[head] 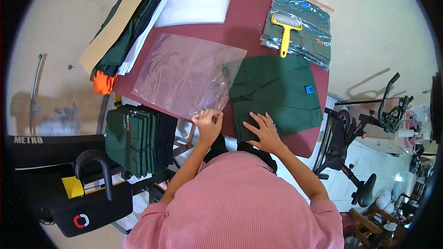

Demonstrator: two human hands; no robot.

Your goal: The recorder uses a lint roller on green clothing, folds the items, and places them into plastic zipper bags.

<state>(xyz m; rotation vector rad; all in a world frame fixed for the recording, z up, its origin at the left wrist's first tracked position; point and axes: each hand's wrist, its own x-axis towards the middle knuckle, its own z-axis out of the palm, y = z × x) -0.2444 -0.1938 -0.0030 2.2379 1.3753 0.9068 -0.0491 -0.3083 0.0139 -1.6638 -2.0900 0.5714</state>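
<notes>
A clear plastic zip bag [183,72] lies flat on the dark red table, its red-striped opening towards the right. My left hand [208,124] pinches the bag's near corner between thumb and fingers. To its right a folded dark green garment [277,90] with a zip and a small blue tag rests on the table, partly beside and under the bag's opening edge. My right hand [264,133] lies spread on the garment's near edge, fingers apart. A yellow-handled lint roller [286,34] lies across bagged green garments [315,24] at the back right.
A stack of clear bags [193,7] sits at the table's back. Folded garments with a cardboard strip [121,24] are piled at the back left. More folded green garments [131,141] stand below the table's left edge, near black exercise equipment [93,204]. An exercise bike [341,141] stands right.
</notes>
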